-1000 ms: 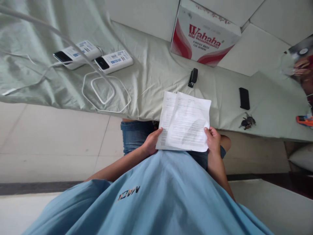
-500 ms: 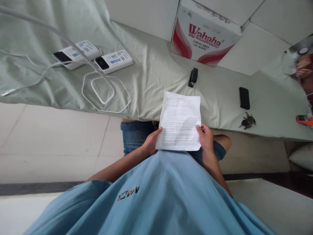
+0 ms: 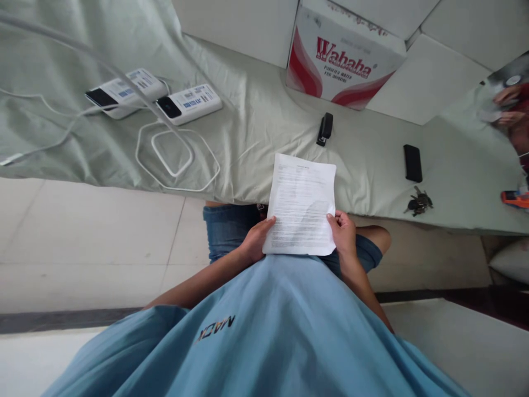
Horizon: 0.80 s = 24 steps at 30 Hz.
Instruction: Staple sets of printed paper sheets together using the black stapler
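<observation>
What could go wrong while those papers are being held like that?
The papers are pinched only at their bottom corners by the left hand and right hand, so the sheets might slide apart or flop over. The stapler lies just beyond their top edge, so pushing the sheets forward might bump it.

Green-sheeted bed (image 3: pixel 256 121), pale tiled floor (image 3: pixel 82 237)

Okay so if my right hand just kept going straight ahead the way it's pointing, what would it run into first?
Your right hand points up and away from you along the paper's right edge. Past the sheets, the green cloth comes first, then probably the black stapler, though depth is hard to judge.
</observation>
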Motion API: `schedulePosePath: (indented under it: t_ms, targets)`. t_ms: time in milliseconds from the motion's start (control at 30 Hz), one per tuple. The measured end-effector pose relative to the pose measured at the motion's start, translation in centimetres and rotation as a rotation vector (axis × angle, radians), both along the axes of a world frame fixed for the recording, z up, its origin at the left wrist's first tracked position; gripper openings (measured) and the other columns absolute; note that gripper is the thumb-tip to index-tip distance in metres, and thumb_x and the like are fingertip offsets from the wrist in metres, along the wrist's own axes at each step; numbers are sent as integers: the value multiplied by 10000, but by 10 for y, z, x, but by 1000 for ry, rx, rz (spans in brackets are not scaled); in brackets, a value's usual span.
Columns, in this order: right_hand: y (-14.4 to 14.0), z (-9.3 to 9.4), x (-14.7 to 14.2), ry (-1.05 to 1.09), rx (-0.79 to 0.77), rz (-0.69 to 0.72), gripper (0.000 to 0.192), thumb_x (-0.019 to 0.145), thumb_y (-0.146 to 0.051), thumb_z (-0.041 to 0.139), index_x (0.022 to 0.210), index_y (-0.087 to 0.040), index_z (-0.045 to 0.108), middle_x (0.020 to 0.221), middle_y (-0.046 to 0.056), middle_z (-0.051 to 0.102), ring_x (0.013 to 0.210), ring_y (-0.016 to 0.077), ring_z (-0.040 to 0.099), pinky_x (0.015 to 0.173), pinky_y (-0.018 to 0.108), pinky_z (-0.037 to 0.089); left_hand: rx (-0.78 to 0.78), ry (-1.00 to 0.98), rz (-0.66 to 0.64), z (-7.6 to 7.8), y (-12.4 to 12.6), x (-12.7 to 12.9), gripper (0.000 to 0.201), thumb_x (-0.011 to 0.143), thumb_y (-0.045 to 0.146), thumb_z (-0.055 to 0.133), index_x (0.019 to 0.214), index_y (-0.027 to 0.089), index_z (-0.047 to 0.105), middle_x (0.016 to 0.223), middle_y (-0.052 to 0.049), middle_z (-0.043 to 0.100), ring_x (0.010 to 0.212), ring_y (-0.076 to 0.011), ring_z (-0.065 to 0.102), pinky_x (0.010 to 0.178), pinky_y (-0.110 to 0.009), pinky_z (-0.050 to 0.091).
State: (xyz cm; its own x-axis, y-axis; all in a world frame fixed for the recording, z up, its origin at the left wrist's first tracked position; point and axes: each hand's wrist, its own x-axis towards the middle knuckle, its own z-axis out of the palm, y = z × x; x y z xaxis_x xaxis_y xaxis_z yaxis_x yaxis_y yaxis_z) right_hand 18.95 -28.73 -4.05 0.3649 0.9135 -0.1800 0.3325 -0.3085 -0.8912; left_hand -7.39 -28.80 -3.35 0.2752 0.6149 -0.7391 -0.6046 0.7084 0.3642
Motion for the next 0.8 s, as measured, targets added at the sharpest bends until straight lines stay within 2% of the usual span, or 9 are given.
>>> schedulePosePath:
  t_ms: [100,200,267,400,533,600,700,800]
  targets:
    - [-5,-8,5,-91,15,-51,468,796,-533,754,1119,-204,669,749,-24,657,686,178,586,723,337,495,-5,-4,-4,-2,0,-1,321,962,229,682,1225,53,737,1059,-181,828,955,-306,808,937,-441,657]
    - [-9,-14,6,-55,22,-143,524,729,-532,799,1118,-213,654,844,2,707,773,193,632,825,371,534,-9,4,-6,-3,0,0,351,950,235,700,1255,63,728,1072,-181,827,951,-315,810,936,-458,661]
    - [-12,-14,5,118,-33,-150,528,696,-554,835,1076,-230,665,939,32,760,870,218,689,888,395,559,-18,14,-7,-2,1,0,339,958,229,689,1251,64,731,1066,-181,828,942,-314,812,938,-461,661]
    - [-19,-8,-2,584,-231,-31,514,678,-567,893,1047,-258,715,1029,47,827,967,274,770,916,437,601,-35,45,-10,1,3,1,288,1002,221,621,1205,59,744,1022,-173,833,933,-302,814,949,-454,658]
    - [-24,-1,-9,692,-349,43,562,607,-511,972,1057,-238,776,1013,54,847,909,292,797,919,468,620,1,68,-67,1,1,0,274,978,288,678,1133,80,765,1009,-174,835,941,-314,812,957,-460,652]
    - [-24,1,-10,662,-348,45,568,584,-510,987,1038,-229,795,995,56,850,881,287,798,926,474,618,84,93,-135,0,0,-1,303,909,345,779,1095,106,776,1012,-162,837,964,-331,809,963,-470,645]
    - [-18,6,-6,577,-273,39,537,587,-519,983,1005,-225,816,997,57,852,872,274,788,924,471,613,295,181,-228,3,4,-5,461,804,511,874,1057,135,788,1000,-138,839,1008,-351,797,964,-474,630]
    - [1,21,5,471,-93,20,460,623,-520,959,952,-227,827,980,48,849,900,262,771,939,463,600,539,281,-336,21,26,-9,564,771,649,852,991,132,798,935,-121,833,1002,-353,784,936,-464,625]
